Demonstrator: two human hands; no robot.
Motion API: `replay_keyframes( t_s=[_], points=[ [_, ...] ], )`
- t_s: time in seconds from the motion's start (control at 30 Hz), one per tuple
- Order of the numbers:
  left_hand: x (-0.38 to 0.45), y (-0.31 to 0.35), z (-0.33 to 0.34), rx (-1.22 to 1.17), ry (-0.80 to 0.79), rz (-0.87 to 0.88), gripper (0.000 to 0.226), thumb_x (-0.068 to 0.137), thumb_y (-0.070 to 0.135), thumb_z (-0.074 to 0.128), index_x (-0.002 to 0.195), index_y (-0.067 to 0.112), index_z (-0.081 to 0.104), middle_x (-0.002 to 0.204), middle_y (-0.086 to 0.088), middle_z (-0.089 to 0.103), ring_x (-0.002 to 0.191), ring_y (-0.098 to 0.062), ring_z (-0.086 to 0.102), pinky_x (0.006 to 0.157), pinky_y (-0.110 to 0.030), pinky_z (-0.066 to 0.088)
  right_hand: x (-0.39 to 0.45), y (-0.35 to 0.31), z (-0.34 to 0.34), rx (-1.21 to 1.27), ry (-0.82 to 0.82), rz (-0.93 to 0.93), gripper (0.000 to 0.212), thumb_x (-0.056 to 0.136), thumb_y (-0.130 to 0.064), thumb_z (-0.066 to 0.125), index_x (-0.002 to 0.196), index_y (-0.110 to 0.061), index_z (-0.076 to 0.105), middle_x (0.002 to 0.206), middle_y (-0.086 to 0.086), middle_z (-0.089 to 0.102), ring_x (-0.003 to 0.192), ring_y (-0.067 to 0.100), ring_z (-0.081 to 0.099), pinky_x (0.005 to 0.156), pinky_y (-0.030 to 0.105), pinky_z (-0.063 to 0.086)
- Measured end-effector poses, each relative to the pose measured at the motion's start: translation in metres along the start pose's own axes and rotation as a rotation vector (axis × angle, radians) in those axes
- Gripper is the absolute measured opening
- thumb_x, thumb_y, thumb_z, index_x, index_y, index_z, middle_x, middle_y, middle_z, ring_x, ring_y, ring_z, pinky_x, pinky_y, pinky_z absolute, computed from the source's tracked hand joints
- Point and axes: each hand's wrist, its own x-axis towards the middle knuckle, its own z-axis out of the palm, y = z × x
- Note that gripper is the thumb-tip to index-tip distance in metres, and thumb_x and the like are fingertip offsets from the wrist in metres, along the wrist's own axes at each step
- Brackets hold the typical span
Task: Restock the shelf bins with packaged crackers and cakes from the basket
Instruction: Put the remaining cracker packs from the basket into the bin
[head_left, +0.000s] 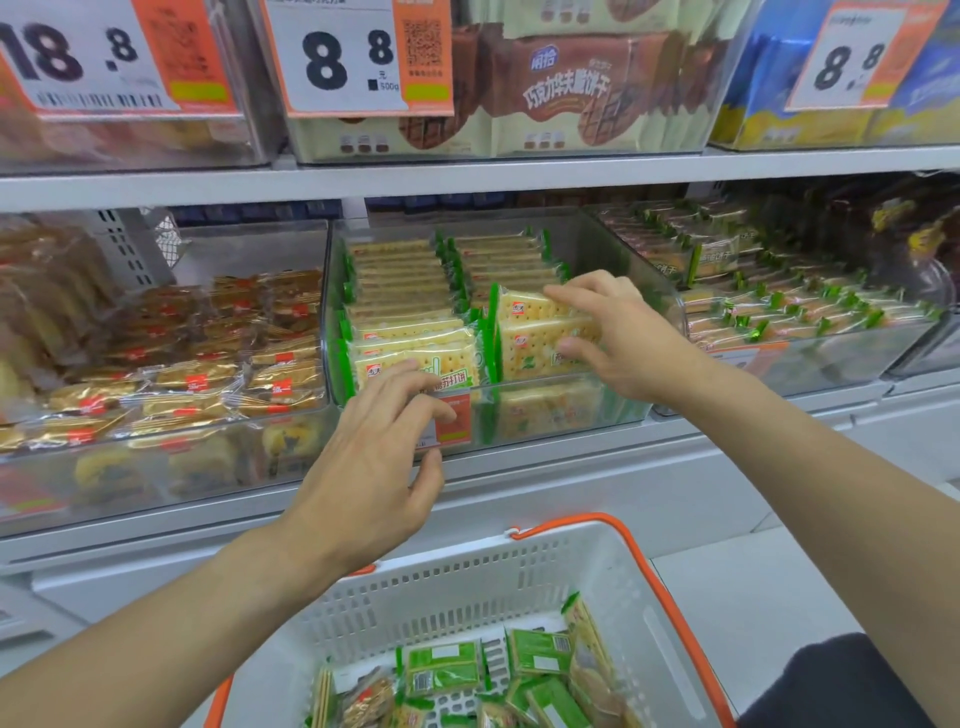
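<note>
Nearest cam: white basket (613, 587) w/ orange handles, sitting low in front of the shelving. Inside it, loose green cracker packs (444, 667) plus at least one gold-wrapped cake pack (366, 699); bottom mesh shows through between them, so basket looks less than half full.

Right hand (631, 338) is inside the clear middle bin (545, 415), fingers and thumb curled round upright green-edged soda cracker packs (540, 338) at the front right row, gripping them approx. in line w/ the row behind. Left hand (371, 475) is at the bin's front lip, fingers relaxed, tips touching the front pack of the left row (415, 364) and partly covering the red price tag (453, 421); it grips nothing.

Progress, my read: cracker bin is nearly filled, two rows running front to back, right row just being topped up. Left to do: remaining green packs in basket, and the cake pack(s), which prob. belong to the gold-pack bin (171, 374) to the left.

Surroundings: white store shelving, clear plastic bins side by side. Bin on the right (779, 291) holds similar green-trimmed packs. Upper shelf has brown chocolate wafer packs (566, 88) and big price cards reading 8.8 (345, 57). Pale floor at lower right; dark clothing at bottom right corner.
</note>
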Motion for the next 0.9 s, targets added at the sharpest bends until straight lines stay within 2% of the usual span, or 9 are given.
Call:
replay_keyframes(
  t_s=[0.1, 0.33, 0.43, 0.5, 0.6, 0.73, 0.8, 0.83, 0.9],
  points=[
    [0.000, -0.001, -0.001, 0.005, 0.002, 0.000, 0.029, 0.088, 0.010, 0.065, 0.114, 0.020, 0.061, 0.137, 0.003, 0.049, 0.145, -0.015, 0.030, 0.119, -0.031, 0.021, 0.000, -0.002, 0.002, -0.019, -0.058, 0.003, 0.063, 0.096, -0.032, 0.065, 0.154, -0.028, 0.038, 0.147, -0.005, 0.043, 0.137, 0.014, 0.031, 0.118, 0.038, 0.025],
    [0.001, 0.000, -0.003, 0.003, 0.002, -0.002, 0.028, 0.087, 0.009, 0.066, 0.113, 0.019, 0.062, 0.135, 0.003, 0.050, 0.142, -0.016, 0.032, 0.116, -0.030, 0.022, -0.002, -0.003, -0.010, -0.058, -0.146, -0.066, 0.042, 0.100, -0.022, 0.060, 0.142, -0.026, 0.056, 0.139, -0.003, 0.055, 0.132, 0.017, 0.043, 0.106, 0.024, 0.027],
    [0.000, 0.001, -0.003, 0.012, 0.005, -0.001, 0.027, 0.087, 0.010, 0.066, 0.112, 0.019, 0.062, 0.135, 0.003, 0.049, 0.143, -0.016, 0.032, 0.116, -0.032, 0.023, 0.001, -0.007, -0.003, -0.080, -0.215, -0.038, 0.044, 0.104, -0.026, 0.051, 0.147, -0.024, 0.049, 0.146, -0.001, 0.050, 0.139, 0.022, 0.035, 0.118, 0.042, 0.028],
    [0.000, 0.002, -0.003, 0.006, 0.005, -0.010, 0.027, 0.087, 0.011, 0.066, 0.112, 0.020, 0.061, 0.135, 0.003, 0.048, 0.142, -0.017, 0.033, 0.117, -0.035, 0.026, -0.001, -0.008, 0.000, -0.110, -0.201, 0.009, 0.043, 0.106, -0.036, 0.042, 0.148, -0.026, 0.048, 0.151, -0.003, 0.044, 0.141, 0.024, 0.029, 0.116, 0.054, 0.027],
    [0.001, 0.002, -0.006, 0.013, 0.017, -0.007, 0.030, 0.087, 0.011, 0.066, 0.116, 0.019, 0.061, 0.138, 0.002, 0.047, 0.142, -0.018, 0.032, 0.117, -0.039, 0.027, -0.010, -0.010, 0.007, -0.189, -0.053, -0.070, 0.045, 0.107, -0.041, 0.034, 0.149, -0.027, 0.045, 0.157, -0.004, 0.036, 0.144, 0.022, 0.026, 0.115, 0.055, 0.023],
    [0.002, -0.001, -0.009, 0.156, 0.020, -0.025, 0.046, 0.086, 0.022, 0.059, 0.132, 0.016, 0.055, 0.151, -0.008, 0.041, 0.149, -0.026, 0.024, 0.122, -0.045, 0.017, -0.022, -0.007, 0.021, -0.172, -0.093, -0.067, 0.055, 0.107, -0.047, 0.024, 0.158, -0.027, 0.026, 0.161, -0.007, 0.031, 0.149, 0.017, 0.023, 0.120, 0.062, 0.013],
    [0.002, -0.002, -0.010, 0.200, 0.021, -0.058, 0.053, 0.084, 0.025, 0.055, 0.136, 0.015, 0.052, 0.154, -0.010, 0.038, 0.150, -0.028, 0.022, 0.123, -0.048, 0.015, -0.028, -0.011, 0.021, -0.121, 0.089, -0.080, 0.054, 0.106, -0.047, 0.027, 0.154, -0.023, 0.035, 0.158, -0.004, 0.036, 0.147, 0.017, 0.027, 0.120, 0.062, 0.013],
    [0.002, -0.001, -0.010, 0.196, 0.035, -0.050, 0.052, 0.084, 0.024, 0.056, 0.135, 0.014, 0.053, 0.152, -0.010, 0.039, 0.149, -0.028, 0.024, 0.122, -0.047, 0.016, -0.031, -0.016, 0.019, -0.071, 0.235, -0.136, 0.050, 0.105, -0.043, 0.033, 0.146, -0.018, 0.047, 0.147, 0.001, 0.047, 0.139, 0.019, 0.039, 0.116, 0.059, 0.026],
    [0.003, 0.002, -0.011, 0.144, 0.103, 0.032, 0.042, 0.083, 0.015, 0.059, 0.126, 0.011, 0.059, 0.141, -0.009, 0.049, 0.139, -0.027, 0.036, 0.117, -0.041, 0.026, -0.039, -0.030, 0.017, 0.058, 0.449, -0.309, 0.029, 0.101, -0.028, 0.047, 0.113, -0.008, 0.064, 0.111, 0.005, 0.060, 0.104, 0.020, 0.056, 0.090, 0.042, 0.047]
  ],
)
